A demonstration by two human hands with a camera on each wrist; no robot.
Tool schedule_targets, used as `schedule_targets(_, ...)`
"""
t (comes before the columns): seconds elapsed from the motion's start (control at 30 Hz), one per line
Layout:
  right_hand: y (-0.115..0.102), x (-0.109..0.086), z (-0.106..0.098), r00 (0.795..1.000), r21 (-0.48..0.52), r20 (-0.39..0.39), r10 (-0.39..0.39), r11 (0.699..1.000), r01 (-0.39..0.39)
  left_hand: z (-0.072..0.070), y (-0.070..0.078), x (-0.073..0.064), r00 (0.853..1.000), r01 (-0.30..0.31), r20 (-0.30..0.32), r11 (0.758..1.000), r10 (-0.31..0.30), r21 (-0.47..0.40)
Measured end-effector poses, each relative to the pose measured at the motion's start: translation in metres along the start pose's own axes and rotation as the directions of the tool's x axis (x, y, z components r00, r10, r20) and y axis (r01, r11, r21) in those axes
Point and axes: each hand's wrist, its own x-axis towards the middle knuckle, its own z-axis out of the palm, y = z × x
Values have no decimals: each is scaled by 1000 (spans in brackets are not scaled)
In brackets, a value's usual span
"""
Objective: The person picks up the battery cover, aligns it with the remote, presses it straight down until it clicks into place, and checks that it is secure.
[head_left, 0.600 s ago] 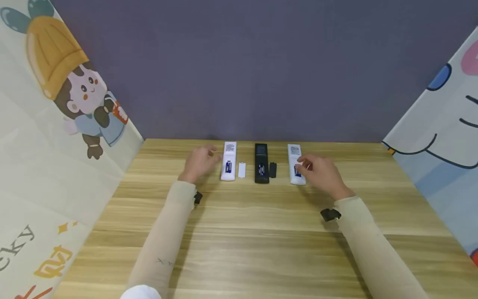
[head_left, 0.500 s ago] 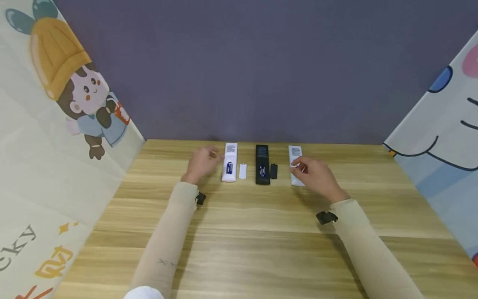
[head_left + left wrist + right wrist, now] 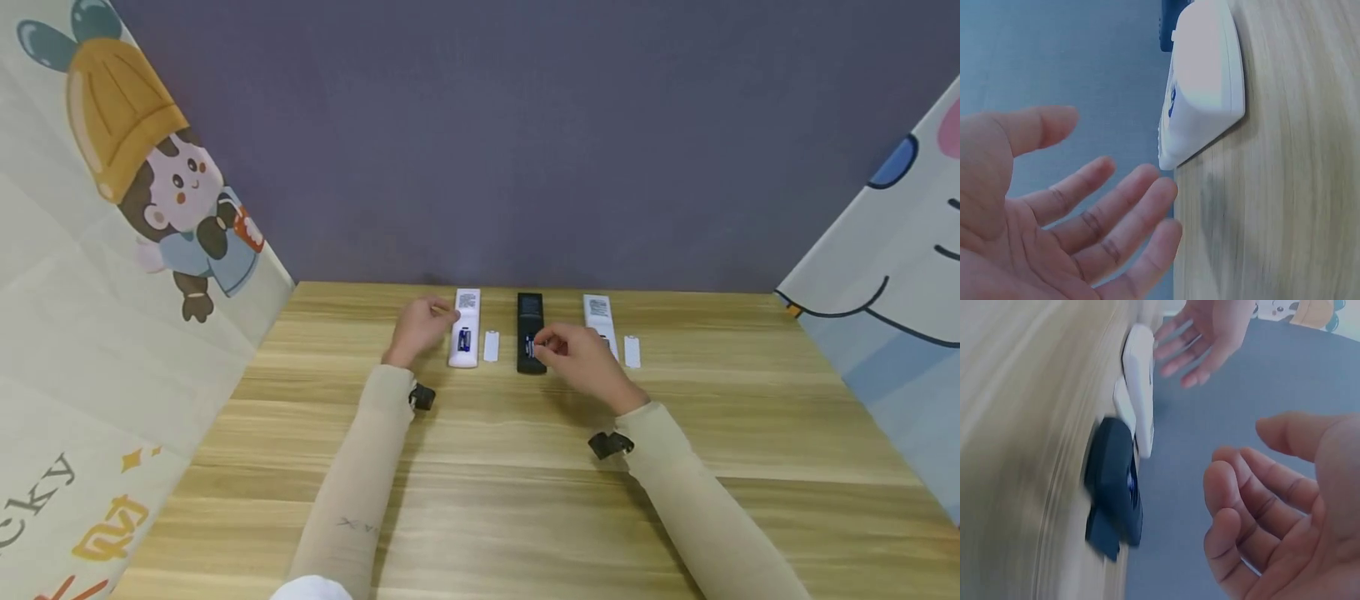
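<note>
A white remote (image 3: 467,354) lies on its face, its battery bay uncovered with blue batteries (image 3: 464,340) inside. My left hand (image 3: 417,331) hovers at its left side, fingers loosely spread and holding nothing in the left wrist view. In the middle, a black remote (image 3: 530,312) has blue batteries in its bay too. Over its lower right side is my right hand (image 3: 585,358); the right wrist view shows its thumb apart from softly bent fingers, with nothing between them. The black battery cover (image 3: 1102,534) beside that remote is hidden by this hand in the head view.
Another white remote (image 3: 597,307) lies at the right, its lower part covered by my right hand. White battery covers rest beside the white remotes, one left cover (image 3: 491,346) and one right cover (image 3: 632,352). A dark panel (image 3: 525,150) rises behind the wooden table (image 3: 480,500).
My right hand has moved left, from over the right white remote to the black one. The right white cover has come into view. My left hand stays beside the left remote.
</note>
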Motion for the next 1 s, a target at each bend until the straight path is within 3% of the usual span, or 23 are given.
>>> schedule_targets(0.43, -10, 28, 20, 998, 77, 38, 54, 995, -57, 14, 5, 11, 994, 101, -22, 993, -103, -55)
schedule_targets(0.77, -17, 52, 22, 998, 32, 20, 55, 998, -55, 20, 14, 21, 989, 141, -37, 990, -141, -8)
schedule_targets(1.0, -12, 75, 23, 999, -12, 4, 43, 999, -43, 26, 18, 33, 979, 201, -34, 979, -202, -29)
